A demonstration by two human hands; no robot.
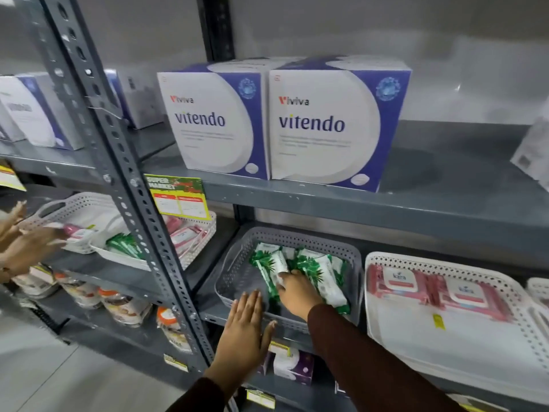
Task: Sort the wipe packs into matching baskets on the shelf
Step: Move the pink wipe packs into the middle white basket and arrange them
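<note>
A grey basket (pixel 237 263) on the middle shelf holds several green-and-white wipe packs (pixel 323 272). My right hand (pixel 297 292) reaches into it, fingers closed on one green pack (pixel 274 269). My left hand (pixel 246 328) lies flat with fingers spread on the basket's front rim, holding nothing. To the right, a white basket (pixel 445 331) holds pink wipe packs (pixel 463 292). Left of the upright, a white basket (pixel 166 263) contains green packs (pixel 124 245) and pink packs (pixel 184 236).
Another person's hands (pixel 26 248) at the far left hold a pink pack (pixel 75 231) by a white basket (pixel 77 206). Two white-and-blue boxes (pixel 326 123) stand on the upper shelf. A perforated grey upright (pixel 133 185) divides the bays. Jars (pixel 124 307) fill the lower left shelf.
</note>
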